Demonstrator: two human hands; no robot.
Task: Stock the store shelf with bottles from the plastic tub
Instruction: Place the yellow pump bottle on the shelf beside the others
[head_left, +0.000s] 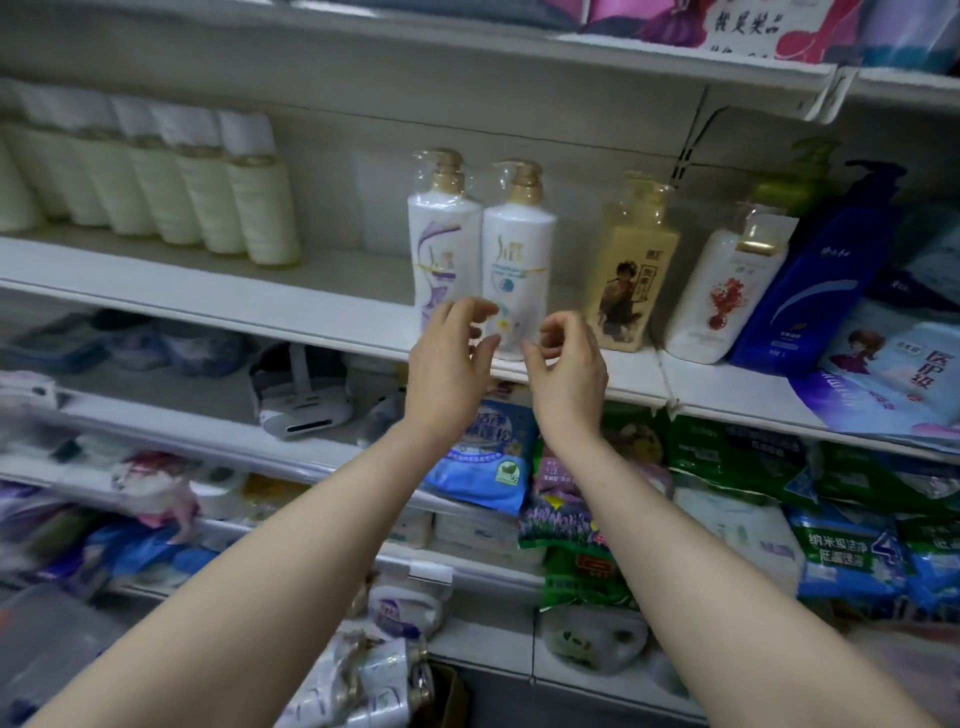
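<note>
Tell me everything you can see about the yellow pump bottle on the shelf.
The yellow bottle is squarish and looks plastic, with a gold pump wrapped in clear film and a cartoon figure on its front label. It stands upright near the front edge of the shelf, between a blue-label bottle and a red-print bottle, slightly apart from both.

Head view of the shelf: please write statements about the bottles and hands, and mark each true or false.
The purple-label white bottle stands beside the blue-label white bottle. True.
The yellow bottle stands left of both. False: it stands to their right.
The left hand and the right hand are raised before the shelf edge. True.
The dark blue bottle is the leftmost one. False: cream bottles fill the left end.
</note>
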